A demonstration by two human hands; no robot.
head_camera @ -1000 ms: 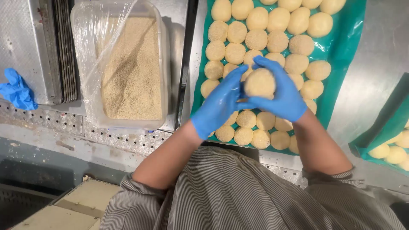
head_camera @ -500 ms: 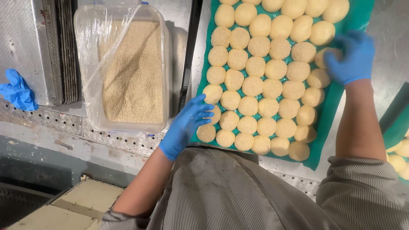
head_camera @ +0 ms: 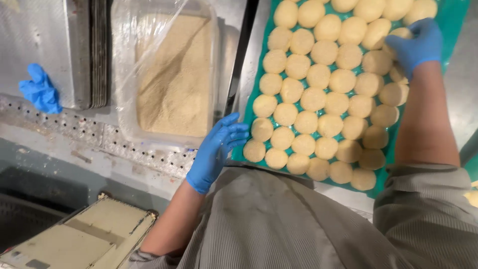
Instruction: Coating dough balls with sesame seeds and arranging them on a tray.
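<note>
A green tray on the steel counter carries several rows of round, crumb-coated patties. My left hand, in a blue glove, rests flat with its fingers apart at the tray's near left corner, touching the edge next to the nearest patties. My right hand, also gloved in blue, reaches to the tray's far right side and curls its fingers around one breaded patty there. My forearm lies over the tray's right rows and hides a few patties.
A clear plastic tub of breadcrumbs with loose film stands left of the tray. A crumpled blue glove lies at far left beside a stack of metal trays. A beige box sits below the perforated counter edge.
A second ago both hands held one patty over the tray's middle. My right hand has since carried it to the far right; my left hand dropped to the tray's near left corner.
</note>
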